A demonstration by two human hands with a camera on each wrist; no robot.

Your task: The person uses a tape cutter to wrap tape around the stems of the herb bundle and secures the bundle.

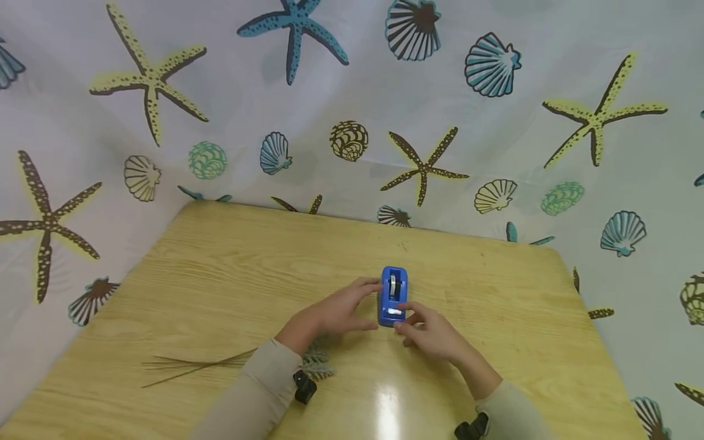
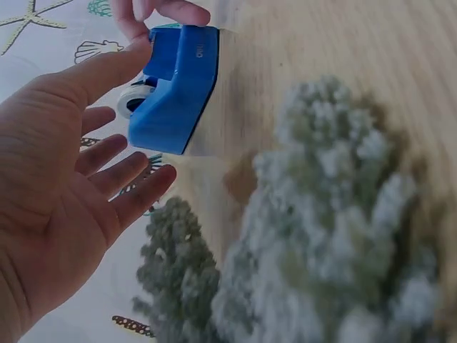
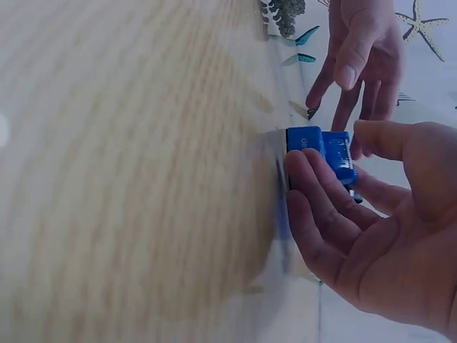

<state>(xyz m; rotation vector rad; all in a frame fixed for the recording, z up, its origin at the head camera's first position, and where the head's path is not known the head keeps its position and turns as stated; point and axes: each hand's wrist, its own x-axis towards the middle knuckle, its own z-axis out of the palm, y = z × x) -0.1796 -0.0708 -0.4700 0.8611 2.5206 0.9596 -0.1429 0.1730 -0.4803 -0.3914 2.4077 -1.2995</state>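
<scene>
A blue tape dispenser (image 1: 393, 315) stands on the table with a roll of clear tape (image 1: 393, 286) in it. To its left, my left hand (image 1: 343, 308) has its fingers spread and fairly straight, fingertips close to the dispenser's side. The left wrist view shows that palm (image 2: 53, 186) facing the camera with nothing in it. My right hand (image 1: 431, 333) is at the near, cutter end, its fingertips on both sides of that end. Bent fingers (image 3: 325, 200) overlap the dispenser's front in the right wrist view, while the thumb (image 3: 382, 137) is by the cutter.
Frosted grey-green sprigs (image 2: 321, 229) lie on the wooden table (image 1: 264, 256) beneath my left forearm, their thin stems (image 1: 187, 363) stretching left. Cloth printed with starfish and shells (image 1: 330, 98) hangs behind and beside the table. Each wrist wears a black camera mount (image 1: 304, 386).
</scene>
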